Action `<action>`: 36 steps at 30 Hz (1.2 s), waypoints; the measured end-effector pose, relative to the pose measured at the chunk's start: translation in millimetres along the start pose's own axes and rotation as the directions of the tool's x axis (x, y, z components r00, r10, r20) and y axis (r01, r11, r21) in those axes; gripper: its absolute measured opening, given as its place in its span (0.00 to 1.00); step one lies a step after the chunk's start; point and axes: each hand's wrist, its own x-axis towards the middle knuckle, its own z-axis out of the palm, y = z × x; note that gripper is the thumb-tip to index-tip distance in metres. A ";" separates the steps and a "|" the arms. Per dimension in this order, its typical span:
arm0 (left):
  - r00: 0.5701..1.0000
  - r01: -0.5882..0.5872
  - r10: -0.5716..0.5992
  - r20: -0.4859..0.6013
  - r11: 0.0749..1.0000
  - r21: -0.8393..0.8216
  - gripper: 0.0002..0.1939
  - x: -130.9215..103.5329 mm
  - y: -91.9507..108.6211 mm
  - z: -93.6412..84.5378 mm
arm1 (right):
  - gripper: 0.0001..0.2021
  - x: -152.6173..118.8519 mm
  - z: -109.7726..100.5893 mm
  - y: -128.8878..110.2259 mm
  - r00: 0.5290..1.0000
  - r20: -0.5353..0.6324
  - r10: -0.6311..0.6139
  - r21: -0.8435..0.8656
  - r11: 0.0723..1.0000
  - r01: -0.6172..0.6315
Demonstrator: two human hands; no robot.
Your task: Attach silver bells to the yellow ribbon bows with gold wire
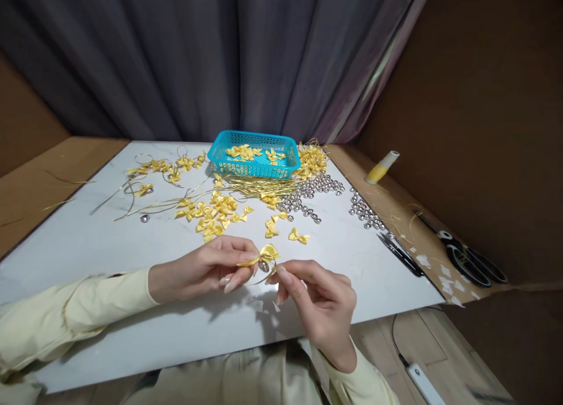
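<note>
Between finger and thumb, my left hand [220, 263] pinches a yellow ribbon bow [269, 251] above the front of the white board. A small silver bell [264, 266] hangs at the middle of this bow. My right hand [314, 291] is closed in a pinch on a thin gold cord [273, 265] that loops beside the bell. How the cord runs behind the bow is hidden by my fingers. Beyond my hands, a pile of loose yellow bows [215, 211] lies on the board, with a single bow [299, 236] to its right.
A blue basket [253, 172] holding bows stands at the back, before a bundle of gold cords [264, 186]. Silver bells [325, 184] are scattered to the right. Tweezers [400, 254], black-handled scissors [468, 261] and a yellow-white spool [382, 168] lie along the right side.
</note>
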 end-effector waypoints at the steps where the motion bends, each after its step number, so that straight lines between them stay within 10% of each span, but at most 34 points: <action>1: 1.000 -0.002 0.002 0.003 1.000 -0.001 0.15 0.1 0.0 0.0 | 0.07 0.0 0.0 0.0 1.000 -0.001 0.000 -0.001 1.000 0.000; 36: 0.999 0.046 -0.045 0.021 0.999 -0.025 0.13 0.1 -1.3 -2.7 | 0.08 1.1 -0.9 -2.4 0.997 0.006 -0.083 -0.056 0.995 0.083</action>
